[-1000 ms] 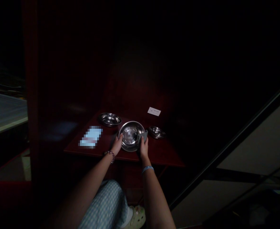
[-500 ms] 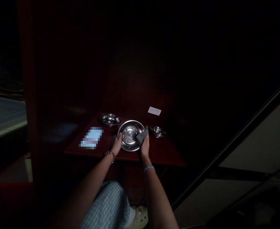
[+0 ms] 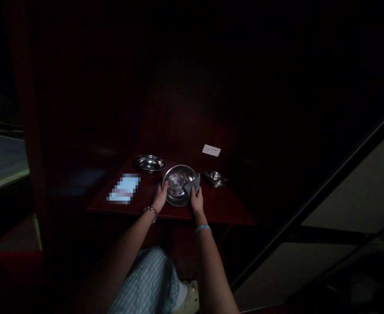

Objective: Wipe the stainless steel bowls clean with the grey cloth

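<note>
A shiny metal bowl is held tilted over the front of a dark red table, its inside facing me. My left hand grips its left rim, thumb on the inner side. At the right rim, my right hand is closed on a grey cloth, which is folded over the edge and lies against the bowl's inner wall. Behind and to the left sits another metal bowl. To the right, what looks like a small stack of metal bowls rests on the table.
The dark red table stands against a dark wall. A white socket plate is on the wall behind. On the table's left lies a bright, blurred-out rectangle. My knee is below the front edge.
The bowl has tilted and turned slightly in my hands. My right hand and the cloth have shifted a little left, with the cloth lying further over the inner wall.
</note>
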Action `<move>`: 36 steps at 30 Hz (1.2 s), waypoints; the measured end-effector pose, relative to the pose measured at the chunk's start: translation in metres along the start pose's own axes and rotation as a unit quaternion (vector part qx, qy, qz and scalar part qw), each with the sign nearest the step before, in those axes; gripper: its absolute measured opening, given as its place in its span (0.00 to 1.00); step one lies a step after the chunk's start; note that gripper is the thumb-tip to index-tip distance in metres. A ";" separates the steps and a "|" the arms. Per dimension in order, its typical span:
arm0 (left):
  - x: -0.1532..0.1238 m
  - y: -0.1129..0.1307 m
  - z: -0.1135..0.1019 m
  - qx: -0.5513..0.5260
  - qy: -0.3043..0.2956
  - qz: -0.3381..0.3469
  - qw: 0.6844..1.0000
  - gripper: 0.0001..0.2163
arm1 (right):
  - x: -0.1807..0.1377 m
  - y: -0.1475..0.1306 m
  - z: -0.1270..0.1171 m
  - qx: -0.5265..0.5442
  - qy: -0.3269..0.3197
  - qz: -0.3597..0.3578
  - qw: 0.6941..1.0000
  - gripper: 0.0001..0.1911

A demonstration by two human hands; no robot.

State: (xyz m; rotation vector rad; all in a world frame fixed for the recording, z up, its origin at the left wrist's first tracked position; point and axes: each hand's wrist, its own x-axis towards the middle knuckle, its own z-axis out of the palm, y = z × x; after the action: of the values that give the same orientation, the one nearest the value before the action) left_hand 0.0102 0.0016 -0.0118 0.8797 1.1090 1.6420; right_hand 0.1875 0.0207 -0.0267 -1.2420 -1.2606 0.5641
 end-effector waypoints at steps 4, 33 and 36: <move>-0.001 0.002 -0.001 0.006 -0.010 0.005 1.000 0.18 | 0.001 -0.001 -0.002 -0.001 0.005 0.007 1.000 0.21; -0.008 0.010 -0.010 -0.020 -0.032 0.044 0.998 0.34 | 0.002 -0.002 -0.001 0.142 -0.060 0.097 0.983 0.21; -0.010 0.010 -0.008 -0.004 -0.031 0.032 0.999 0.39 | 0.003 0.004 -0.001 0.125 -0.042 0.080 0.988 0.20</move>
State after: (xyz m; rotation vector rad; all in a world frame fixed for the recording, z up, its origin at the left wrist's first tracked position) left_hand 0.0026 -0.0113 -0.0059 0.9624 1.0411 1.6587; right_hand 0.1902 0.0236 -0.0287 -1.1220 -1.1253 0.8717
